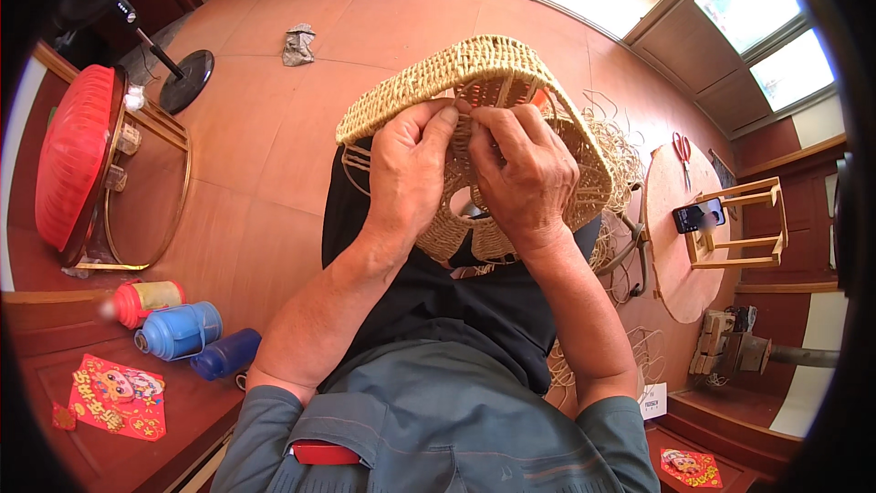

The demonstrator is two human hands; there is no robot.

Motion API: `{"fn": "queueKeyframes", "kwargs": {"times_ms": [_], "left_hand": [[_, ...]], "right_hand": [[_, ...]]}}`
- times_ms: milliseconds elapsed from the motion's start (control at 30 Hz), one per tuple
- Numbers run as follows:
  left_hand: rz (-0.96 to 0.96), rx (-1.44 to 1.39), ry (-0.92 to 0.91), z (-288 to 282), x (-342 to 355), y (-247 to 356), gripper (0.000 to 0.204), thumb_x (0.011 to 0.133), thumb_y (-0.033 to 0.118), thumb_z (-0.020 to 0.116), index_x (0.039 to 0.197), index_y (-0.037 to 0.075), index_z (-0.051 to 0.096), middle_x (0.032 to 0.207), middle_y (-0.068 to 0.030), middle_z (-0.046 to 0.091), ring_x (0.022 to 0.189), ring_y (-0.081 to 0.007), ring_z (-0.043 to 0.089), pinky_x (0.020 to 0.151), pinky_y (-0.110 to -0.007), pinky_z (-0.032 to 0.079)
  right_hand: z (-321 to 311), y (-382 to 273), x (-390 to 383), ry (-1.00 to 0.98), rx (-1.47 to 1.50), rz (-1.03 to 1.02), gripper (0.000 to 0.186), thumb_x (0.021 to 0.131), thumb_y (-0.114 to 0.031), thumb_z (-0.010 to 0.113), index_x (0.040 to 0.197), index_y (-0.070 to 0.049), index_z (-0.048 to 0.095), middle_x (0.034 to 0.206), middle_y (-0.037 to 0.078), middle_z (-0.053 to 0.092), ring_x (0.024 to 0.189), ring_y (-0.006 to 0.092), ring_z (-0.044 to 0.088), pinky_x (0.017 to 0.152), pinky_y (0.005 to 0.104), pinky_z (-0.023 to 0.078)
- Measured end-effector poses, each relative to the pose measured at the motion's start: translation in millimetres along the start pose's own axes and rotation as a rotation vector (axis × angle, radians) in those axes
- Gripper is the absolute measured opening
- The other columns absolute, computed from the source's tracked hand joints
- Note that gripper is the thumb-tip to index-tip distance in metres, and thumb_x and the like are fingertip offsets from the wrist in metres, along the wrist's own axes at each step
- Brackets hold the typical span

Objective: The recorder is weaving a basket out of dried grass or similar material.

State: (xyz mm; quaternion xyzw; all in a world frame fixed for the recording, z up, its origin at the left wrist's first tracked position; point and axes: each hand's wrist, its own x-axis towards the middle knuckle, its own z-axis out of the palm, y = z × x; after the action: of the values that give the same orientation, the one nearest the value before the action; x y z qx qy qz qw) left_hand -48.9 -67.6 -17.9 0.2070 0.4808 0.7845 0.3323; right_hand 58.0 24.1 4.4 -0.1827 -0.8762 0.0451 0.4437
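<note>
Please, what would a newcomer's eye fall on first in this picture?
Probably the straw-coloured woven piece in the centre, where the left hand and right hand are close together. The bright red ribbed dome at the far left would likely come next. On the right, red-handled scissors and a phone stand out against the round board.

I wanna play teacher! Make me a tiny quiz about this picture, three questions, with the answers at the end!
1. True or false: the person's left hand and right hand are both at the woven basket.

2. Pick one. What rests against the small wooden frame on the round table?
A) a hairbrush
B) a smartphone
C) a teapot

3. Fill in the gap: the scissors on the round table have ____ handles.

Key: 1. True. 2. B. 3. Red.
</note>
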Motion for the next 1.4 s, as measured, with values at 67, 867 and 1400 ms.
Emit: {"fn": "queueKeyframes", "kwargs": {"times_ms": [67,867,1400], "left_hand": [[0.012,0.068,0.03,1.3,0.1,1.7,0.025,0.116,0.018,0.065,0.123,0.001,0.081,0.097,0.0027,0.075,0.079,-0.0022,0.06,0.071,-0.023,0.052],[0.57,1.055,0.196,4.0,1.4,17.8,0.016,0.107,0.017,0.076,0.108,0.002,0.079,0.079,-0.0112,0.073,0.068,-0.0219,0.07,0.067,-0.038,0.054],[0.649,0.677,0.222,-32.5,-4.3,24.0,0.014,0.111,0.009,0.07,0.107,-0.002,0.077,0.09,-0.0055,0.077,0.08,-0.0078,0.067,0.07,-0.029,0.054]], "right_hand": [[-0.6,1.8,-0.8,-0.015,0.001,-0.015,0.013,0.092,-0.01,0.081,0.103,-0.014,0.075,0.088,0.004,0.064,0.077,0.0252,0.07,0.071,0.04,0.057],[-23.8,43.9,-17.7,0.217,0.159,0.269,0.009,0.103,-0.007,0.079,0.11,-0.002,0.083,0.095,0.011,0.081,0.075,0.0187,0.073,0.07,0.0322,0.057],[-44.4,44.0,-6.2,0.213,0.239,0.363,0.01,0.102,-0.007,0.079,0.109,-0.003,0.083,0.084,0.012,0.075,0.073,0.0227,0.073,0.072,0.0347,0.059]]}}
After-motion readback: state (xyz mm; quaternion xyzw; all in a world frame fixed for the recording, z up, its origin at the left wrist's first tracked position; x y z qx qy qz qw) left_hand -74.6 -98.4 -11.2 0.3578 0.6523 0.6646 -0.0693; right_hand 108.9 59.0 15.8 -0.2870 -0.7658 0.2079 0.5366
